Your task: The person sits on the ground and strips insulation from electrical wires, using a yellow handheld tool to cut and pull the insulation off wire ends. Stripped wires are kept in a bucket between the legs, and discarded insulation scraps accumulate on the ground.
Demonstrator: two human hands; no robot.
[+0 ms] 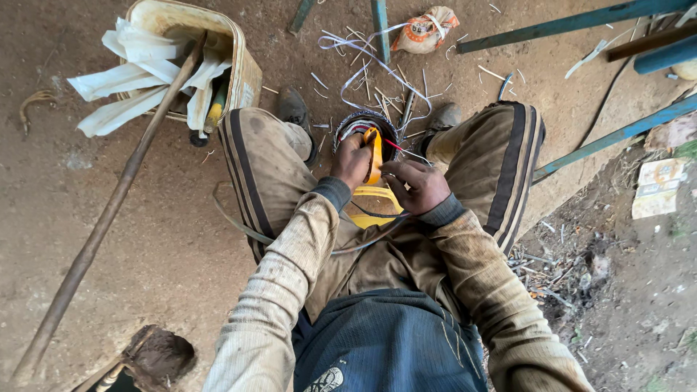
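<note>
Seated person weaves a yellow strap (375, 154) into a small round basket (363, 127) held between the knees, centre frame.

Left hand (351, 161) has fingers clamped on the yellow strap at the basket rim; right hand (414, 185) has fingers curled together, pinching a thin red strand (398, 147), as far as I can tell. The strap looks light, flat, springy and slick, so it is best gripped near the weave, across the flat face. The basket seems light and stiff-rimmed. Upper left: cream rectangular container (247, 69) stuffed with white strips (123, 80), long wooden pole (109, 218) across it. Top centre: tied orange-and-white bag (425, 30). Right edge: flat pale printed package (657, 187) on dirt. White offcuts (363, 69) litter the ground.
</note>
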